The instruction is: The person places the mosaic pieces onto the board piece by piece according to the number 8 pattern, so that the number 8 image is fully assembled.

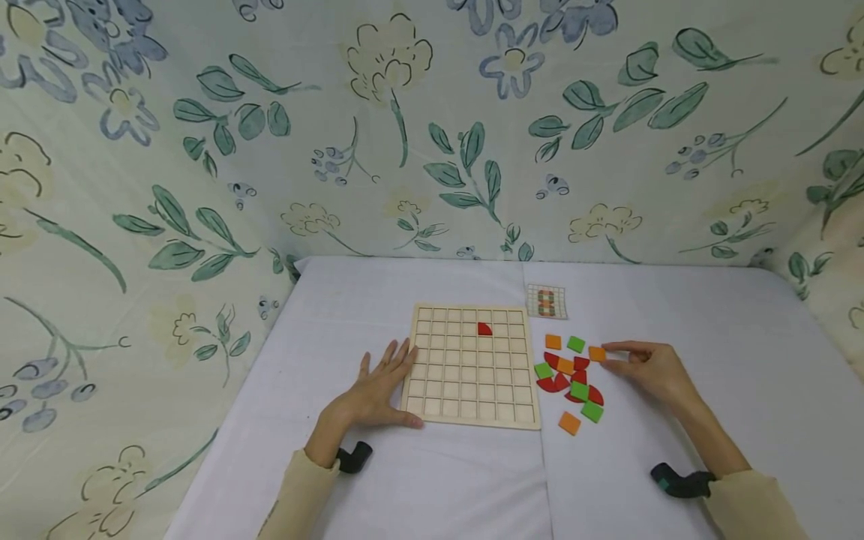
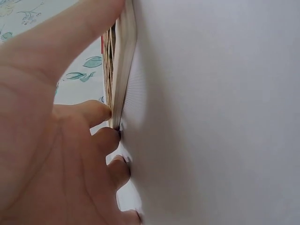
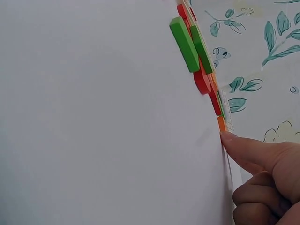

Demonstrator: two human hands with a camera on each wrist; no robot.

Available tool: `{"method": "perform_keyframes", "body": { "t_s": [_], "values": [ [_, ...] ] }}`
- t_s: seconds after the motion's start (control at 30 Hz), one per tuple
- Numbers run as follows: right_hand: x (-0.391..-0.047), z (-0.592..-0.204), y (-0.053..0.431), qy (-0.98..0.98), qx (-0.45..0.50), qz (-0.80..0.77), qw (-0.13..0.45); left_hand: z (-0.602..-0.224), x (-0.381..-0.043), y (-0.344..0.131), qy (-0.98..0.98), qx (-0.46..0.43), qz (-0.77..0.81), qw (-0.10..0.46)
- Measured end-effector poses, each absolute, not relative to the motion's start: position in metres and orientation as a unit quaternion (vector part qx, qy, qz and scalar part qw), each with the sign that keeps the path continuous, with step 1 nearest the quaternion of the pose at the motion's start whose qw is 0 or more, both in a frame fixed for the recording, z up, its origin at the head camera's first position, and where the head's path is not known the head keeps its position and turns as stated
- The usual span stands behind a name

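A wooden grid board [image 1: 472,367] lies on the white cloth, with one red quarter-circle tile [image 1: 484,328] in a cell near its top. My left hand [image 1: 373,391] rests at the board's left edge, fingers spread and thumb by the near corner. In the left wrist view, fingertips touch the cloth and the board's side [image 2: 123,70]. To the right, my right hand [image 1: 651,369] pinches an orange square tile [image 1: 597,353] between thumb and forefinger at the pile's edge. The right wrist view shows the thumb against that orange tile [image 3: 222,124], the other fingers curled.
Right of the board lie loose tiles: green squares [image 1: 592,412], orange squares [image 1: 570,424] and red quarter circles [image 1: 595,395], some overlapping. A small pattern card [image 1: 547,301] lies beside the board's top right corner. Floral fabric [image 1: 405,150] hangs behind the table.
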State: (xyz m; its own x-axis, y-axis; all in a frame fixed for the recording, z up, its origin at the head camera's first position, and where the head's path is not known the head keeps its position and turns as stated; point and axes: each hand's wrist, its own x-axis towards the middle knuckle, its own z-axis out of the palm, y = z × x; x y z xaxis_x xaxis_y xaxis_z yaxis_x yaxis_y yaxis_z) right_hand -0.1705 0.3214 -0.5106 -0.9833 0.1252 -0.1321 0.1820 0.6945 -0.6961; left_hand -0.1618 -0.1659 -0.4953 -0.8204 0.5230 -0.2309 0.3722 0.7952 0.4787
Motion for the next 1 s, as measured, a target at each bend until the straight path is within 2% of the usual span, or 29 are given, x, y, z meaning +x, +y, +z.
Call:
{"method": "perform_keyframes", "body": {
  "t_s": [0.47, 1.0],
  "values": [
    [-0.172, -0.509, 0.314, 0.920, 0.073, -0.384, 0.011, -0.497, -0.161, -0.165, 0.930, 0.239, 0.214, 0.182],
    [-0.201, -0.488, 0.242, 0.901, 0.028, -0.430, 0.050, -0.498, -0.163, -0.166, 0.928, 0.239, 0.220, 0.184]
  ]
}}
